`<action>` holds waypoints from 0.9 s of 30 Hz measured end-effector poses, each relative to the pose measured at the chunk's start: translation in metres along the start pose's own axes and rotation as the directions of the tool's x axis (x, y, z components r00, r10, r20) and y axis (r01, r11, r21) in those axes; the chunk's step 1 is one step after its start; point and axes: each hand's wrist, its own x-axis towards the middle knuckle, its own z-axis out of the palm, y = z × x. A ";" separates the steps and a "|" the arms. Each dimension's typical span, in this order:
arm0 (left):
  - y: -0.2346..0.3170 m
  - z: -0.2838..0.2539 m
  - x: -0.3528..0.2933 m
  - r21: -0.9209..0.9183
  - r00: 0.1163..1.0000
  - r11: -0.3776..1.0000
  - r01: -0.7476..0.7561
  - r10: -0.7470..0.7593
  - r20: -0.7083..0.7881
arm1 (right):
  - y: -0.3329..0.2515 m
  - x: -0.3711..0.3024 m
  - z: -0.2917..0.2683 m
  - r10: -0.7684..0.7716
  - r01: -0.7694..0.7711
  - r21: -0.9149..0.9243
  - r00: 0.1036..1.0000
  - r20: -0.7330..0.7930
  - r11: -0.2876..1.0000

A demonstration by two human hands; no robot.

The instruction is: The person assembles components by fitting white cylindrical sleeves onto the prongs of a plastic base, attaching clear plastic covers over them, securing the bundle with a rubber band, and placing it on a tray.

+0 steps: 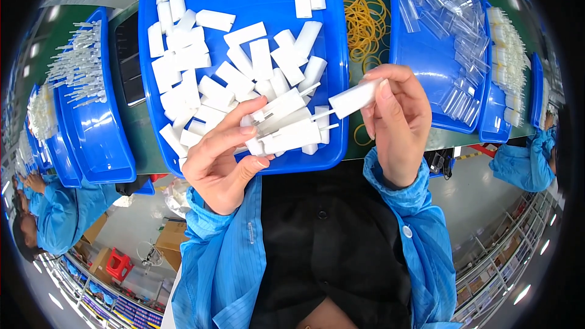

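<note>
The right hand [399,123] is pinching one white plastic piece [355,98] just above the near right rim of the middle blue tray [147,85]; the left hand [222,155] is gripping a fanned bundle of like pieces [283,123] beside it; many loose white pieces [201,55] are lying unsorted in the tray, so most seems left; the bundle's count is hard to make out behind the fingers.

White plastic pieces [244,55] are seen in a bright blue tray [152,0]. Yellow rubber bands [364,21] are laid on the dark green tabletop [146,140]. Light blue, finely striped sleeves [225,256] are worn over black clothing [329,250].
</note>
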 end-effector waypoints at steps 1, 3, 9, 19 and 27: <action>0.001 0.000 0.000 -0.007 1.000 1.000 0.022 -0.022 0.000 | -0.001 -0.001 0.000 0.000 0.000 0.001 1.000 0.001 1.000; -0.001 -0.003 -0.002 0.077 1.000 0.997 -0.006 0.005 0.022 | -0.002 -0.003 0.002 0.018 -0.018 0.006 0.999 0.038 1.000; 0.008 0.006 -0.002 0.194 0.999 0.980 -0.030 0.021 0.048 | -0.001 -0.003 0.008 -0.023 0.025 -0.024 0.996 0.087 0.999; 0.003 0.004 0.001 0.204 0.984 0.972 -0.118 0.087 0.157 | -0.002 -0.004 0.009 0.005 0.015 -0.104 0.983 0.183 0.994; 0.006 0.008 0.002 0.156 1.000 0.988 0.008 -0.007 -0.007 | -0.002 0.002 0.011 -0.202 0.295 -0.288 0.928 0.312 0.911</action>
